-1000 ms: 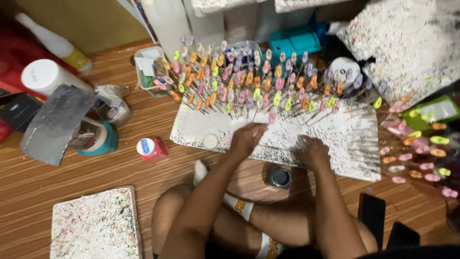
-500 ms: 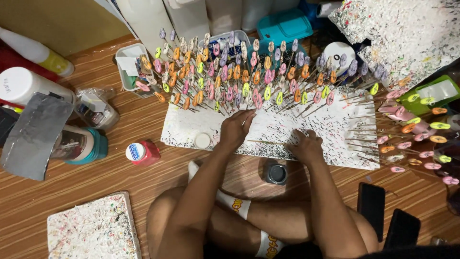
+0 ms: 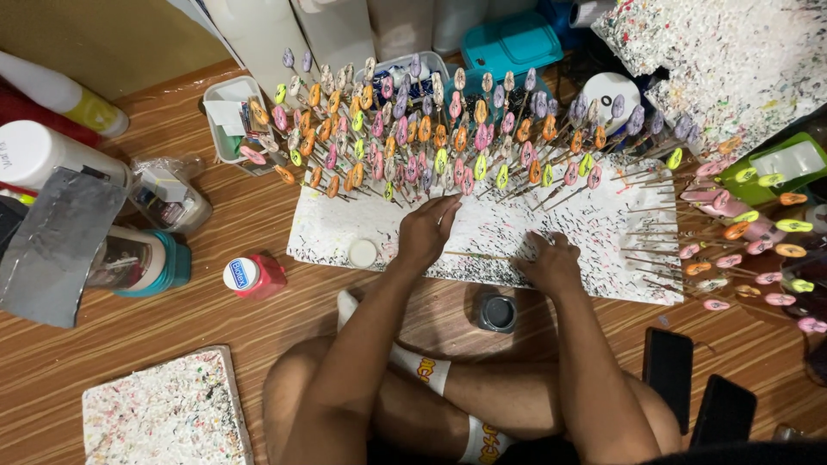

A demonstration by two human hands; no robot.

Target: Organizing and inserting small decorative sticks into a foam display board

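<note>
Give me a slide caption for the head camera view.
Both hands, left hand and right hand, on a thin stick over a paint-speckled board.

Both hands (image 3: 428,231) on speckled board (image 3: 603,232) (thin stick (image 3: 479,255) between)

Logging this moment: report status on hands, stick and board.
Left hand and right hand rest on the speckled foam board. Thin stick lies between them. Rows of painted pieces on sticks crowd the far edge.

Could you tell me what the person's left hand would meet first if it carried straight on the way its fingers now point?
Probably the left hand would meet the nearest coloured pieces on sticks standing just beyond its fingertips; depth is unclear.
</note>
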